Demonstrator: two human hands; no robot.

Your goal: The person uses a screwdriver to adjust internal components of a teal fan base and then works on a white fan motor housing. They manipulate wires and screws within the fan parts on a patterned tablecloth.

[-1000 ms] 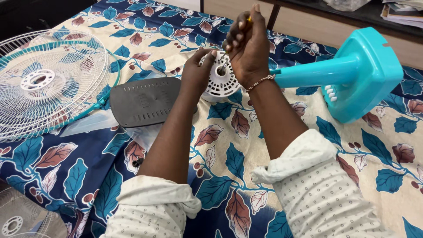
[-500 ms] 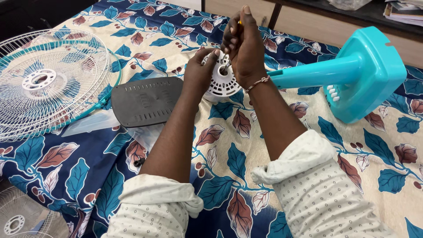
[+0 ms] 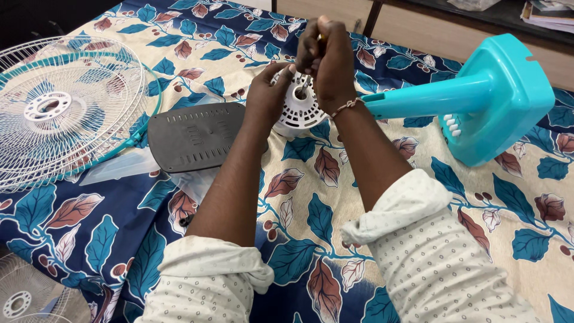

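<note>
On top of the blue-and-cream leaf-print bedsheet (image 3: 311, 203), seen from the head camera, sits the white round vented plastic motor housing (image 3: 297, 110) of a fan that's in pieces, lying just off the end of the turquoise plastic fan stand (image 3: 478, 98), which is tipped over on its side. The left hand (image 3: 269, 93) is wrapped around the housing's left rim, gripping it steady, while the right hand (image 3: 326, 57) is clenched around a slim screwdriver (image 3: 306, 85); only the metal shaft shows below the fist, pointing down into the housing's centre hole. Can't tell what the tip is seated on in there. I'd guess that housing is light and stiff but a bit brittle, thin slotted plastic, so best held by the solid outer rim like the left hand is doing, not by the vent ribs. It also looks smooth enough to spin or slide on the soft sheet if not braced. Just to the left lies a dark grey flat plastic base plate (image 3: 194, 136), and further left the white wire fan guard (image 3: 60, 110) with its teal rim.
</note>
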